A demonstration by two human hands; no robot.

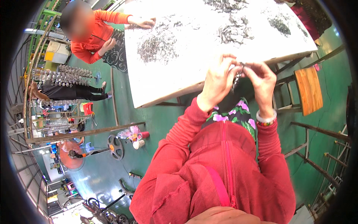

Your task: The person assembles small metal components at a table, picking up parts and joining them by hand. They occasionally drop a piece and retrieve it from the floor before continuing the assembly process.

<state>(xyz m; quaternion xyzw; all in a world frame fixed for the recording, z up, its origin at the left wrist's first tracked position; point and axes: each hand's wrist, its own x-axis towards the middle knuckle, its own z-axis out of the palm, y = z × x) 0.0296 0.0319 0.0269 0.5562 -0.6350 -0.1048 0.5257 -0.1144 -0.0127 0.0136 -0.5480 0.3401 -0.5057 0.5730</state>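
Note:
My left hand (217, 83) and my right hand (264, 83) meet in front of me at the near edge of a white-topped table (186, 76). Between the pinched fingertips is a small dark piece with shiny bits (236, 80) dangling beneath; its kind is too small to make out. Both thumbs and forefingers are closed on it. Loose heaps of small dark, thin pieces lie on the tabletop: one pile (158, 46) to the left, another pile (235, 30) beyond my hands, and a darker pile (279, 27) to the right.
A co-worker in an orange top (85, 46) reaches onto the table's left end. Wooden stool (308, 91) stands at right. Behind on the left are metal racks of hanging parts (63, 76), an orange fan (71, 155), a dark wheel (116, 147) and another person in black (71, 91).

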